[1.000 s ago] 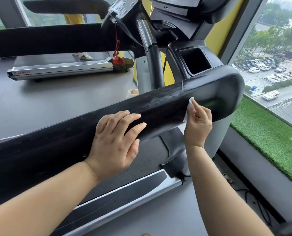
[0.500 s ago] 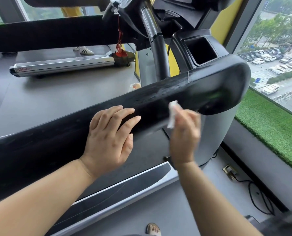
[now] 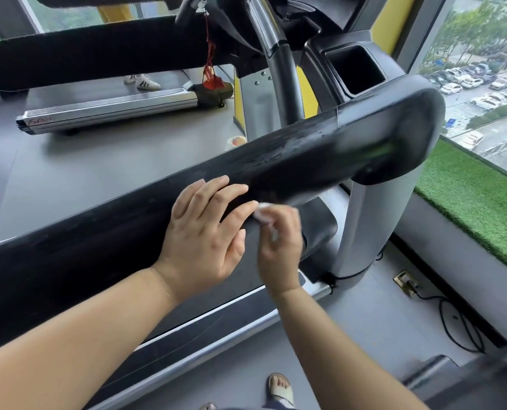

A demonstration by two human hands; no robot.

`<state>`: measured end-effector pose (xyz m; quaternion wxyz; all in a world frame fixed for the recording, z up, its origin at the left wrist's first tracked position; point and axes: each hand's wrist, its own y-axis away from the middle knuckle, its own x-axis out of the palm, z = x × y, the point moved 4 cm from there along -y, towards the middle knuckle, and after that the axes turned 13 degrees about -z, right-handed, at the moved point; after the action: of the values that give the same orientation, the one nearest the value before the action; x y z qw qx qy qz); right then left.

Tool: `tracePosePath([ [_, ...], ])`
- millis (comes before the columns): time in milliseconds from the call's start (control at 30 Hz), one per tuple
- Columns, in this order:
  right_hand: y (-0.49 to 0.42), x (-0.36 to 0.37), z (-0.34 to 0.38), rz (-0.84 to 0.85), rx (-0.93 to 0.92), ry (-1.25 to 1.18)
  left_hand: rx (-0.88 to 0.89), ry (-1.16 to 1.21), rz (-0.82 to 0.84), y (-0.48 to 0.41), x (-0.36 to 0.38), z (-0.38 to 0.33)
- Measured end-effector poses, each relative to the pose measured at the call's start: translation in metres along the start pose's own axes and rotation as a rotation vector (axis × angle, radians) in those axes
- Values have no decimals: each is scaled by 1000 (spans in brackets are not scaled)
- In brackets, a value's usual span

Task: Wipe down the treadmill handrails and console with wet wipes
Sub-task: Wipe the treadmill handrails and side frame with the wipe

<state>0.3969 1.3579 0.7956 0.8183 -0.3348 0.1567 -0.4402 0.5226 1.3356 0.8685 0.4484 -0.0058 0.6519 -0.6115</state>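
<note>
Broad black handrail (image 3: 305, 155) slanting from near left up to far right, matte and streaked with damp, glossy at its rounded far end. Left hand (image 3: 204, 238) flat on its near face, fingers straight and spread. Just right, blurred right hand (image 3: 281, 247) with fingers curled, pinching a small crumpled white wet wipe (image 3: 262, 213) against the rail's lower edge.

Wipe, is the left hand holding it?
No, the right hand pinches the wipe; the left hand rests flat on the handrail.

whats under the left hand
The left hand lies flat on the black handrail, hiding that patch of rail. The wet wipe is beside it, pinched in the right hand, not underneath.
</note>
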Motion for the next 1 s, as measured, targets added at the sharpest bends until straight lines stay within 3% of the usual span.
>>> tracePosePath([
  [67, 15, -3, 8, 227, -94, 1, -8, 19, 2, 1, -2, 1],
  [100, 12, -10, 8, 249, -77, 7, -12, 32, -3, 1, -3, 1],
  [133, 4, -19, 5, 180, -16, 22, -17, 46, -10, 2, -4, 2],
  [267, -61, -58, -15, -408, 348, 37, -36, 58, -41, 7, -8, 4],
  [400, -108, -51, -46, -533, 513, 47, -51, 20, -20, 11, -14, 7],
  [567, -68, -3, -11, -470, 273, 73, -80, 17, -2, 12, -20, 15],
  [700, -4, 15, 43, -5, -152, 55, -86, 51, 3, 9, -23, 15],
  [767, -5, 4, 47, 61, -206, 39, -86, 69, 10, 9, -25, 15],
  [833, -26, -12, 34, -177, -87, 104, -76, 81, 12, 8, -25, 15],
  [900, -55, -28, 15, -445, 144, 128, -70, 90, 17, 8, -24, 16],
  [1000, -76, -23, 6, -493, 243, 199, -58, 97, 21, 8, -25, 18],
])
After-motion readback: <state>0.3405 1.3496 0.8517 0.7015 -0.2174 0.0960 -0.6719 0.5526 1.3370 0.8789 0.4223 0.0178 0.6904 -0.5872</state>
